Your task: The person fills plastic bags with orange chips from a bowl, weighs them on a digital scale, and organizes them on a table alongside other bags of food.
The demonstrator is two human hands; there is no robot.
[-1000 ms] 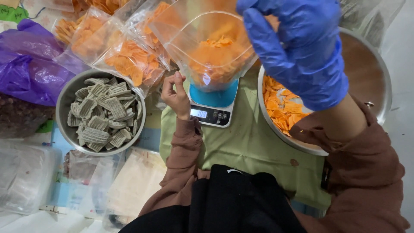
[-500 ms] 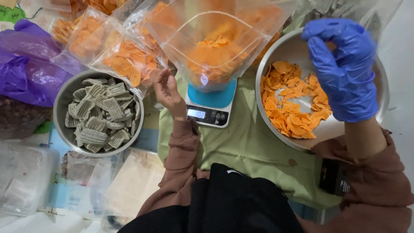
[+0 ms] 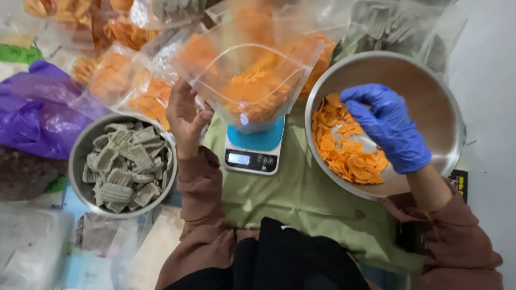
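At 3 o'clock, the right hand [image 3: 388, 128] in a blue glove reaches down into the large steel bowl [image 3: 430, 80], its grip curled loosely over the orange chips [image 3: 344, 153], not closed on any. At 12 o'clock the clear zip bag [image 3: 252, 80], partly filled, stands on the small digital scale [image 3: 252, 153]. The bare left hand [image 3: 185, 115] steadies the bag's side, fingers apart. The step looks like topping up; next calls for pinching a few chips.
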